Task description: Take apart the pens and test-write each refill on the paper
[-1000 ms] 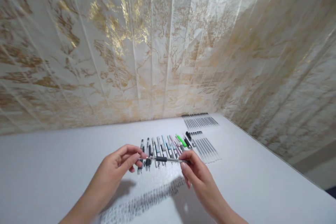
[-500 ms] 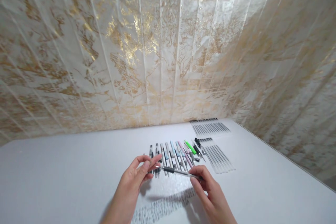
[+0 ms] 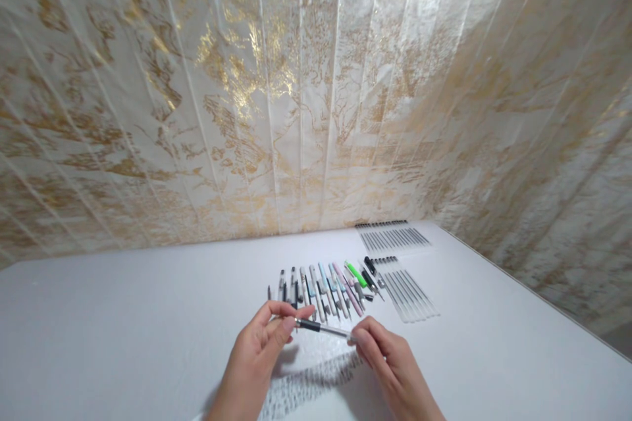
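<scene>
A clear pen with a black grip spans the gap between my two hands, above the table. My left hand pinches its tip end between thumb and fingers. The fingers of my right hand are closed round the other end, hiding that end. Behind the hands lies a row of pens, among them a pink one and a green one. Below the held pen is a sheet of paper with handwriting, partly covered by my hands.
On the right of the white table lie a front group of thin refills and a back group, with small black caps along the back. A gold-patterned covering hangs behind the table.
My left fingers now grip the pen's tip, which was bare before. The pen sits slightly lower, and my right hand has shifted a little left.
</scene>
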### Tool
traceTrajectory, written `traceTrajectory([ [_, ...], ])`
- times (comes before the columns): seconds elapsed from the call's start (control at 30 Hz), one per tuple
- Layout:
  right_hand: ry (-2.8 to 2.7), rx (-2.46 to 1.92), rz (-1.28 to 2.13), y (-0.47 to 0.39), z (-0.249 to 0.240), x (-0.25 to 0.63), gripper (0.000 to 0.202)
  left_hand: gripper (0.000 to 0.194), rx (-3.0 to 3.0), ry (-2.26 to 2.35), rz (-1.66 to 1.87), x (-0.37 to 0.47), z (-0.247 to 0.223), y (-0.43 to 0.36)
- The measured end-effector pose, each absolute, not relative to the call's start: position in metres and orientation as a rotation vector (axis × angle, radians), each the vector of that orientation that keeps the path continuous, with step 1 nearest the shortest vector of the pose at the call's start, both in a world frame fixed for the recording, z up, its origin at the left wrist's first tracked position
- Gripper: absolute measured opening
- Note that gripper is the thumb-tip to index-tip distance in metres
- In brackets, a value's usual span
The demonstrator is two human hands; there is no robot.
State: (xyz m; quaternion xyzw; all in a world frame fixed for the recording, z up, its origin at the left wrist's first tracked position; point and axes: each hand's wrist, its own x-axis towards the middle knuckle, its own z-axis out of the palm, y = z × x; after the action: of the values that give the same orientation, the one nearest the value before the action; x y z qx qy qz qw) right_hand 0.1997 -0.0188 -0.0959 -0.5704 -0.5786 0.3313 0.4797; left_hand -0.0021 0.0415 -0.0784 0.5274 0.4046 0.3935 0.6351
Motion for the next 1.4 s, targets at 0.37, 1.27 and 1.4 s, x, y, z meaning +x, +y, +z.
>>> traceTrajectory([
  [0.37,-1.290,-1.329,0.929,-0.014,-0.096,0.203,0.041,0.032,1.204,0.959,0.947,-0.002,-0.075,0.037],
  [1.27,-0.877,-1.018,1.308,-0.013,-0.089,0.198,0.043,0.036,1.198,0.944,1.028,0.006,-0.073,0.027],
  [1.4,-0.790,-0.791,1.544,-0.014,-0.082,0.190,0.039,0.031,1.305,0.812,0.997,0.012,-0.074,0.015],
])
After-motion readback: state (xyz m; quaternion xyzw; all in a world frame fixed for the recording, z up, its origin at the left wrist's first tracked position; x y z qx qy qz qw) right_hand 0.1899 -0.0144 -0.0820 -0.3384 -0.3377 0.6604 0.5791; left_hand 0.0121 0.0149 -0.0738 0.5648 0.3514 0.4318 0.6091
